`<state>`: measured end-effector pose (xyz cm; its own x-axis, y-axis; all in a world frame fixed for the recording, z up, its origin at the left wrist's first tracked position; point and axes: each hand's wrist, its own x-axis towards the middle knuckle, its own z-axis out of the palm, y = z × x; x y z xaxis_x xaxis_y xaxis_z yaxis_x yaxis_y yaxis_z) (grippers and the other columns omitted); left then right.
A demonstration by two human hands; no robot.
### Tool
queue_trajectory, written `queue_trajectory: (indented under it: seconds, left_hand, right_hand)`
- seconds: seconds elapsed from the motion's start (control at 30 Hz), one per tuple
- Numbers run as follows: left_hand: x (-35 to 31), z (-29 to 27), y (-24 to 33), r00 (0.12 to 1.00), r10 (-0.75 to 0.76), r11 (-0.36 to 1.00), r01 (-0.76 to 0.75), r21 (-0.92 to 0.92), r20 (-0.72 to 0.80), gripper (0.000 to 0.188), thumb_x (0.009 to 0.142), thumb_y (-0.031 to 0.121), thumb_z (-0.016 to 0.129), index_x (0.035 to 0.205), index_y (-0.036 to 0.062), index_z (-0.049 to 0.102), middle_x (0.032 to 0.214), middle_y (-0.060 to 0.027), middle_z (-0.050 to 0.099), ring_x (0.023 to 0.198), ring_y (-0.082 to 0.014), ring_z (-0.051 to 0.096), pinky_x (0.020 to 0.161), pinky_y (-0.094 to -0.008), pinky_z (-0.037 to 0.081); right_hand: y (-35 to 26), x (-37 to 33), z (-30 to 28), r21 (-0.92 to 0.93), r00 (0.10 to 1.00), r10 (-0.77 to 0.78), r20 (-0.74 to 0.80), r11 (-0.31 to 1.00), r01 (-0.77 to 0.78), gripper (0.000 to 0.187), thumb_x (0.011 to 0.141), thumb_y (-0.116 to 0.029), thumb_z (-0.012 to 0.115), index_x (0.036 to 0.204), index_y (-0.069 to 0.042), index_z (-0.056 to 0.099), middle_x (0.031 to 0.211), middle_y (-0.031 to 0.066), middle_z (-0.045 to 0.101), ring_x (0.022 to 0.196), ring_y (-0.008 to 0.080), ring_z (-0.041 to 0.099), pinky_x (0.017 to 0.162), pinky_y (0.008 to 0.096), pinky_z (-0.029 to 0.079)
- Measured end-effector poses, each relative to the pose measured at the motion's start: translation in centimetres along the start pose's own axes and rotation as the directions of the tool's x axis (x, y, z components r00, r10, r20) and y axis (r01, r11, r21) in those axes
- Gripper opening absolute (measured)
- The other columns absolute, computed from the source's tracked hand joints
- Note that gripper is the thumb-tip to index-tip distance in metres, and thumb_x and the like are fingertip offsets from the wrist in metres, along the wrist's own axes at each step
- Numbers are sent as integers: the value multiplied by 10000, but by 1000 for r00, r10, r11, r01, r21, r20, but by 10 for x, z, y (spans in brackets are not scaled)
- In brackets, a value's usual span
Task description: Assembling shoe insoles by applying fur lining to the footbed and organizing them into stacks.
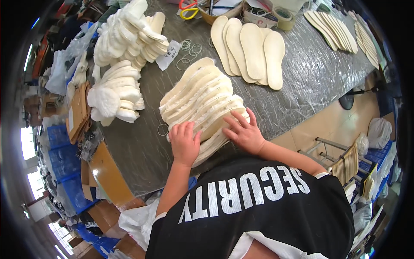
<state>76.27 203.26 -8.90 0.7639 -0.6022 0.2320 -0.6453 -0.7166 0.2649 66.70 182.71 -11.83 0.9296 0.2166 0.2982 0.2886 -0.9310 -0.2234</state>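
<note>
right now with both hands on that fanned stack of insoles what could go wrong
The fanned insole stack lies slanted and overlapping, so pressing with the left hand and right hand could make layers slide apart. Its near end sits close to the table edge; insoles might slip off. Loose rubber bands could get swept along.

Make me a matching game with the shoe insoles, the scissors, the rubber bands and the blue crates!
Things:
1. Fanned stack of fleecy insoles
2. Scissors
3. Rubber bands
4. Blue crates

Places or colours:
A. Red and yellow handles, at the far edge of the table
B. Under the left hand and the right hand
C. Beside the table, on the person's left
D. Loose thin rings on the table, by a paper slip

Pairs: 1-B, 2-A, 3-D, 4-C
</note>
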Motion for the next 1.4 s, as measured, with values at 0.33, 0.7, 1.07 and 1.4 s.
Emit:
queue_trajectory:
  seconds: [0.33, 0.7, 1.07, 1.4]
  left_hand:
    - [9, 5, 1, 990, -19, 966, 53, -252, 136, 144, 687, 132, 662, 799, 70, 595, 850, -66, 552, 869, -263, 491, 765, -392, 363]
    - [45, 10, -8, 962, -6, 971, 72, -229, 274, 306, 716, 200, 655, 962, 26, 605, 931, -88, 554, 937, -272, 484, 807, -424, 362]
    - [90, 17, -37, 915, -57, 968, 148, -201, 398, 224, 778, 148, 599, 963, 22, 600, 967, -138, 574, 915, -316, 498, 814, -407, 391]
    - [160, 43, -98, 683, -199, 773, 550, -316, 703, 300, 819, 219, 526, 1019, -4, 551, 1063, -164, 553, 947, -323, 544, 802, -369, 441]
  right_hand:
    - [9, 38, -12, 50, 980, -164, 111, 986, 159, 70, 753, -186, 515, 797, -134, 497, 1133, 109, 497, 1162, 259, 434, 1041, 567, 163]
    - [21, 59, -9, -43, 951, -283, 128, 956, 290, 209, 791, -249, 482, 934, -138, 586, 1213, 128, 486, 1239, 307, 366, 1056, 524, 192]
    - [29, 71, -9, 63, 910, -320, 264, 947, 314, 156, 794, -249, 463, 868, -138, 544, 1233, 148, 480, 1210, 300, 408, 1037, 550, 224]
    - [24, 73, -7, 98, 913, -323, 250, 946, 309, 163, 813, -250, 452, 867, -132, 549, 1250, 151, 471, 1219, 313, 393, 1034, 547, 228]
